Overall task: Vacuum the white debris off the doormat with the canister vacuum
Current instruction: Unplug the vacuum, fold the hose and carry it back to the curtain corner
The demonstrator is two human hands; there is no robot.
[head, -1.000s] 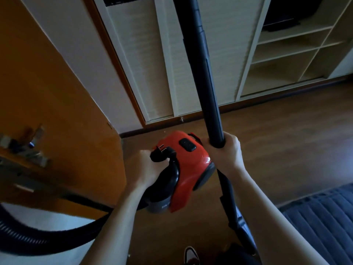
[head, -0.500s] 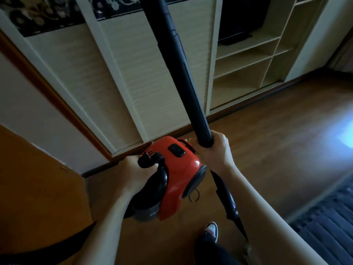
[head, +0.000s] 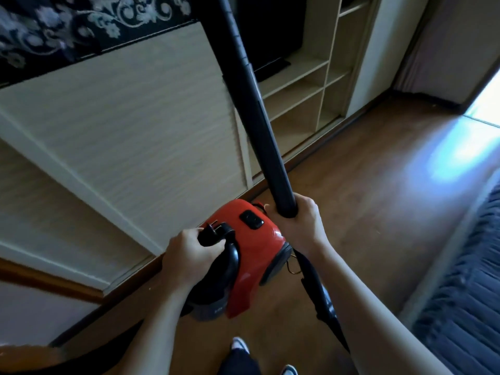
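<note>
A red and black canister vacuum (head: 251, 253) hangs above the wooden floor, carried in front of me. My left hand (head: 189, 255) grips its black carry handle (head: 213, 234) at the top. My right hand (head: 300, 226) is closed around the black wand (head: 254, 109), which rises upright past the top of the frame. Below my right hand the wand continues down behind my forearm. The black hose (head: 89, 355) trails off at the lower left. No doormat or white debris is in view.
A pale sliding-door wardrobe (head: 140, 125) with open shelves (head: 300, 96) and a dark screen (head: 267, 39) fills the wall ahead. A dark ribbed mattress or sofa (head: 465, 293) lies at the right. A bright doorway (head: 487, 104) opens at the far right. My shoes (head: 240, 345) show below.
The view has swung to the right: the orange door at the left has left the frame, and the doorway at the right has appeared. Both hands keep the same grips.
</note>
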